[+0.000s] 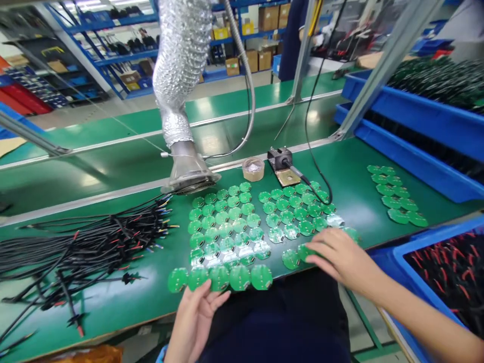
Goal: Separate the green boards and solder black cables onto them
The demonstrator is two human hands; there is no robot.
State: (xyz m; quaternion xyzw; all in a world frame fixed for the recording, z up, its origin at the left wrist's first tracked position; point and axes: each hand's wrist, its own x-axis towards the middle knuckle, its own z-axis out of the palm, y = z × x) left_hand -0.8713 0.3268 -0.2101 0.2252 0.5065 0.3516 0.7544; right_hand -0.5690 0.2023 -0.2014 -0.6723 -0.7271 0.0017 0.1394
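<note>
Many round green circuit boards (227, 227) lie in rows on the green bench (351, 191). My left hand (196, 317) is at the front edge, fingers spread and open, its fingertips touching the front row of boards (221, 277). My right hand (338, 254) rests palm down on the bench with fingers curled over a green board (304, 250) at the right end of the group; another board (290, 258) lies just left of it.
A bundle of black wires (75, 247) covers the left of the bench. A silver extraction duct (181, 101) hangs over the boards. A soldering iron on its stand (283, 164), a tape roll (253, 169), more boards (397, 196) and blue bins (416, 116) are to the right.
</note>
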